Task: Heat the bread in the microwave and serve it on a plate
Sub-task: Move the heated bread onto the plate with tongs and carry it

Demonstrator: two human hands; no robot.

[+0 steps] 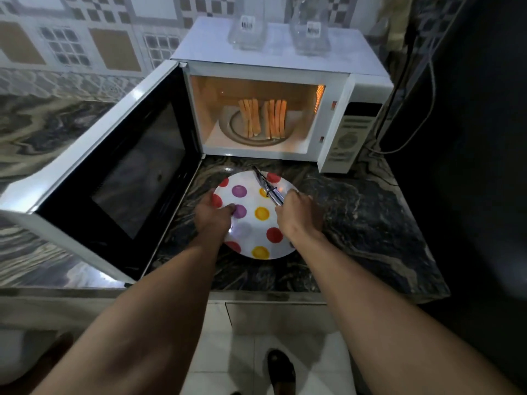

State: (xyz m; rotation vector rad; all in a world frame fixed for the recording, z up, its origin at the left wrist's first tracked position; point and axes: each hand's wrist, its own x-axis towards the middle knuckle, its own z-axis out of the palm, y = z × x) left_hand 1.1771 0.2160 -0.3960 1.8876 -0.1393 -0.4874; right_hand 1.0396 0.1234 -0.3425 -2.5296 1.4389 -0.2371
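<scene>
Dark marble table [356,212] — white microwave [285,52], its door [114,172] swung wide at 9 o'clock.
Bread [262,118] slices stand on edge inside, at 12 o'clock from the spotted plate [256,232]; the left hand [214,216] grips the plate's 9 o'clock rim, the right hand [296,212] is closed round metal tongs [266,185] — tips toward 12.

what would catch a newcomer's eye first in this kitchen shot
The open microwave glows orange at the back of the counter, with bread slices standing on edge on its turntable. In front of it lies a polka-dot plate; the left hand holds its left rim and the right hand grips metal tongs over it.
</scene>
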